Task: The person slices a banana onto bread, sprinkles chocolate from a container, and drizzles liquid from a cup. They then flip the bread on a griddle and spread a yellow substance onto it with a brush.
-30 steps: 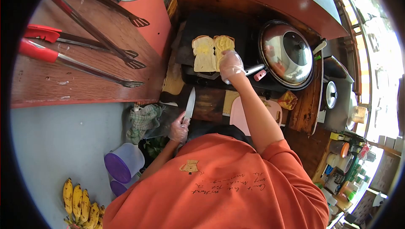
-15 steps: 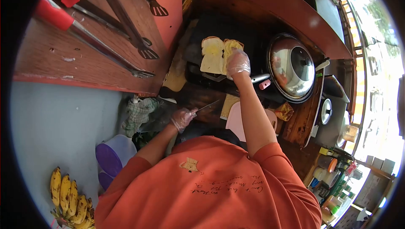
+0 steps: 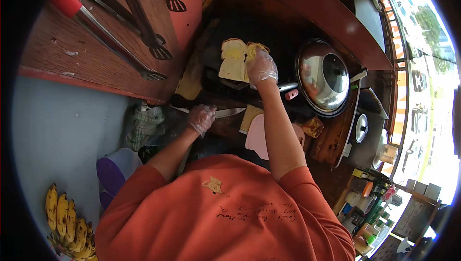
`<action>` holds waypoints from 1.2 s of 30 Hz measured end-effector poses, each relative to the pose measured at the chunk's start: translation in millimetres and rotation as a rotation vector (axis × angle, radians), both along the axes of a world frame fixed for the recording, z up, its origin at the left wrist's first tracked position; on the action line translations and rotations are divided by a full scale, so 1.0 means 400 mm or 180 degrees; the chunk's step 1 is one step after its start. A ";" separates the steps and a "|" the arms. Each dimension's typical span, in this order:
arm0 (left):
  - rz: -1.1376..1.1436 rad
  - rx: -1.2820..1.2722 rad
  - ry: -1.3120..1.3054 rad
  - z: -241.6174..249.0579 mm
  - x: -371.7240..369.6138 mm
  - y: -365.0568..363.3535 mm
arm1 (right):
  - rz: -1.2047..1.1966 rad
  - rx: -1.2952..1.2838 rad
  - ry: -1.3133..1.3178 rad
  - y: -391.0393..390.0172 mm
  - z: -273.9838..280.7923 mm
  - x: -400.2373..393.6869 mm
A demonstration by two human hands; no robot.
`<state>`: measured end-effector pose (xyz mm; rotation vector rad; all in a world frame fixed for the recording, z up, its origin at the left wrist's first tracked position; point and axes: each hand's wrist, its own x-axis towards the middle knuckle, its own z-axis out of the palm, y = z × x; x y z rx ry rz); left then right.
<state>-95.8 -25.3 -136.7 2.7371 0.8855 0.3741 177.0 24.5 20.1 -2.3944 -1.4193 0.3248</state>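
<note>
In a clear plastic glove, my left hand (image 3: 201, 119) is closed round a knife (image 3: 231, 112), whose blade points right over the wooden counter. My right hand (image 3: 262, 68), also gloved, is closed on the right-hand slice of bread (image 3: 257, 48), which has a yellow spread on it. Its fingertips are partly hidden behind the hand. Beside it lies another slice of bread (image 3: 233, 64), pale with a yellow patch. Both slices are over a dark cooking surface (image 3: 240, 28).
A pan with a shiny domed lid (image 3: 322, 76) stands to the right. Nearer me lie a pink board (image 3: 257, 136) and a crumpled wrapper (image 3: 313, 127). Tongs (image 3: 110, 37) are at upper left, by a checked cloth (image 3: 146, 124). Bananas (image 3: 67, 217) are at lower left.
My left hand has risen a little toward the counter, and the knife blade now lies flatter and more level. My right hand stays at the bread. The whole view has shifted slightly.
</note>
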 end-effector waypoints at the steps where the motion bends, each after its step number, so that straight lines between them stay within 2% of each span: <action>1: 0.0155 0.0054 -0.0344 0.037 0.008 -0.002 | -0.0047 -0.0033 0.0047 0.005 0.023 -0.004; 2: 0.0143 0.0047 -0.0339 0.064 0.022 0.001 | -0.0101 -0.0067 0.0099 0.008 0.047 -0.006; 4: 0.0387 0.0017 -0.1303 0.118 0.063 0.016 | -0.0019 -0.0113 0.0235 0.008 0.084 0.006; 5: 0.0367 0.0003 -0.1287 0.148 0.087 0.024 | 0.0081 -0.0146 0.0361 0.008 0.090 0.016; 7: 0.0600 0.0065 -0.1781 0.219 0.140 0.051 | 0.0079 -0.0203 0.0370 0.019 0.056 0.059; 9: 0.0559 0.0064 -0.1770 0.254 0.179 0.102 | 0.0953 -0.0020 -0.0608 0.015 -0.015 0.110; 10: 0.0539 0.0067 -0.1767 0.258 0.200 0.127 | 0.1595 -0.0268 -0.1383 0.006 0.049 0.103; 14: 0.0919 0.0031 -0.1275 0.235 0.289 0.225 | 0.1283 -0.0103 -0.1318 -0.018 0.064 0.123; 16: 0.0770 0.0487 -0.0603 0.224 0.332 0.264 | 0.0937 0.0192 -0.0346 -0.025 0.057 0.136; 17: 0.0737 0.0490 -0.0606 0.226 0.354 0.272 | 0.0904 0.0197 -0.0348 -0.032 0.066 0.140; 19: 0.0369 0.0212 0.0228 0.270 0.398 0.269 | -0.0222 0.0516 0.1724 -0.056 0.139 0.116; 20: 0.0336 0.0215 0.0226 0.297 0.413 0.262 | -0.0253 0.0527 0.1721 -0.069 0.129 0.121; 22: 0.0107 -0.0194 0.0165 0.355 0.434 0.247 | -0.0368 0.1574 0.2797 -0.094 0.119 0.128; 23: 0.0073 -0.0190 0.0167 0.344 0.444 0.253 | -0.0399 0.1592 0.2790 -0.116 0.115 0.136; 25: -0.0302 0.0000 0.0433 0.304 0.466 0.283 | -0.0568 0.2071 0.3717 -0.174 0.181 0.118; 29: -0.0648 0.0092 0.0808 0.312 0.495 0.336 | -0.0913 0.2454 0.3914 -0.297 0.246 0.117; 30: -0.0700 0.0315 0.0799 0.283 0.505 0.361 | -0.1073 0.2413 0.3983 -0.332 0.258 0.122; 31: -0.0749 0.0540 0.0784 0.311 0.515 0.357 | -0.1112 0.2459 0.3973 -0.365 0.249 0.128; 32: -0.0651 0.0555 0.1217 0.341 0.525 0.356 | -0.1057 0.2675 0.4209 -0.401 0.229 0.130; 33: -0.0718 0.0575 0.1229 0.357 0.531 0.351 | -0.1000 0.2899 0.4440 -0.435 0.218 0.127; 35: -0.0284 0.0548 0.1182 0.367 0.529 0.356 | -0.1221 0.2836 0.4395 -0.507 0.222 0.109; 36: -0.0176 0.0559 0.1121 0.364 0.521 0.363 | -0.1187 0.2833 0.4832 -0.548 0.208 0.106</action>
